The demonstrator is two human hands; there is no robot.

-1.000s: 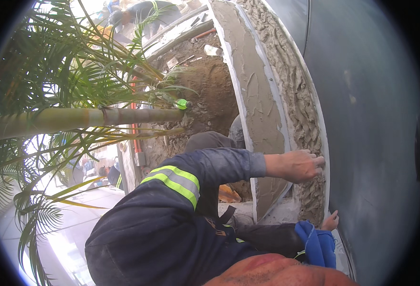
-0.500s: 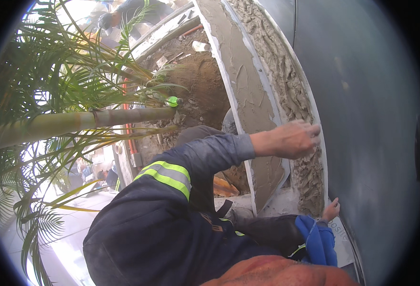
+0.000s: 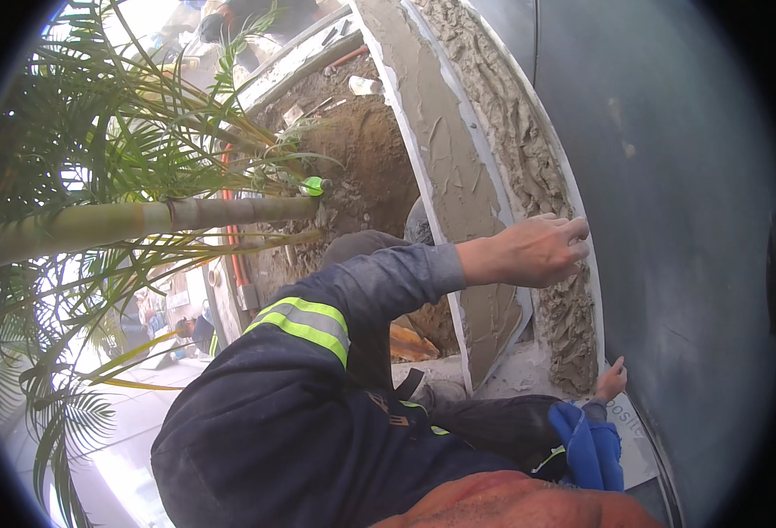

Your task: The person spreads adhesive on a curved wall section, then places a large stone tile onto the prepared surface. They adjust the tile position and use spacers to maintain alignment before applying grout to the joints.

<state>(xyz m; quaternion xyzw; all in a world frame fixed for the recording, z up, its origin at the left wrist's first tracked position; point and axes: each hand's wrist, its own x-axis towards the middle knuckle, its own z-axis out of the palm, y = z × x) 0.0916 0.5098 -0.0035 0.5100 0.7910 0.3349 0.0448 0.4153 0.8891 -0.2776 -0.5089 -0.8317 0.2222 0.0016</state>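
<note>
My left hand [image 3: 542,251], closed with curled fingers, is over a strip of rough wet mortar [image 3: 564,326], beside its pale outer edge [image 3: 592,304]; what it holds, if anything, is hidden. My right hand [image 3: 611,380] is lower right, near that edge's lower end, with a finger stretched out and nothing visible in it. A smoother mortar band [image 3: 458,167], bordered in white, runs inward of the rough strip. A blue cloth [image 3: 586,444] hangs by my right forearm.
A palm trunk [image 3: 124,220] and fronds cross the left. Within the planter are soil [image 3: 353,150], a green bottle [image 3: 313,187], a white container [image 3: 362,86] and orange pipe [image 3: 230,238]. A dark grey surface [image 3: 687,220] fills the right. Co-workers [image 3: 216,26] appear beyond the planter.
My left hand has moved upward along the rough mortar strip and its outer edge, still closed. My right hand sits slightly higher in the picture, as the whole view has shifted a little.
</note>
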